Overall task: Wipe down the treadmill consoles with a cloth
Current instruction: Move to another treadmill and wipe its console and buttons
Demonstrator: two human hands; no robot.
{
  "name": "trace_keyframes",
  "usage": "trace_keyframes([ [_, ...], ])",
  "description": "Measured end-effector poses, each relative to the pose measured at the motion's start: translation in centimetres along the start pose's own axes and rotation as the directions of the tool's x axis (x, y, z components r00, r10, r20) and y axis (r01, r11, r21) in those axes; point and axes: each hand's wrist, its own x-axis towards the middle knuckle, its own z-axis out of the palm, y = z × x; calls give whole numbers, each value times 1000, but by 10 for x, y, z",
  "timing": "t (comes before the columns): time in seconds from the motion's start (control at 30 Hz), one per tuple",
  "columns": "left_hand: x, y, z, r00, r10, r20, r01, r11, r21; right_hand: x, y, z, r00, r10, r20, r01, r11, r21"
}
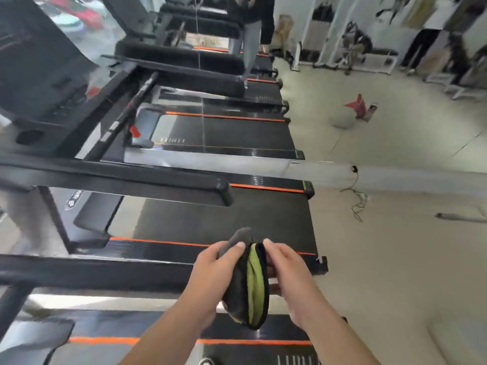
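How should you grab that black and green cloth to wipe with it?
Probably take the cloth by its dark folded back, coming from the left, as the left hand does. It stands on edge, folded, with green showing along the open edge that the right hand pinches. A palm across the back should keep the layers together.

No legible text (only a blurred white logo low on one treadmill)
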Motion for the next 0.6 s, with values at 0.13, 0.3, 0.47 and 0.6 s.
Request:
trace_keyframes([
  [0.13,25,14,22,999,-46,-8,46,999,-22,22,-18,-11,998,-5,-65,3,1000,-28],
  [0.3,73,34,58,996,-4,-90,3,1000,-12,73,-45,-38,999,7,-39,-11,997,-81],
  [0.47,123,61,107,1000,-1,-9,0,987,-161,141,-83,-87,964,114,242,-100,993,-66],
  [0.6,161,90,157,999,34,15,-30,975,-220,190,-130,-137,917,117,381,-110,993,-41],
])
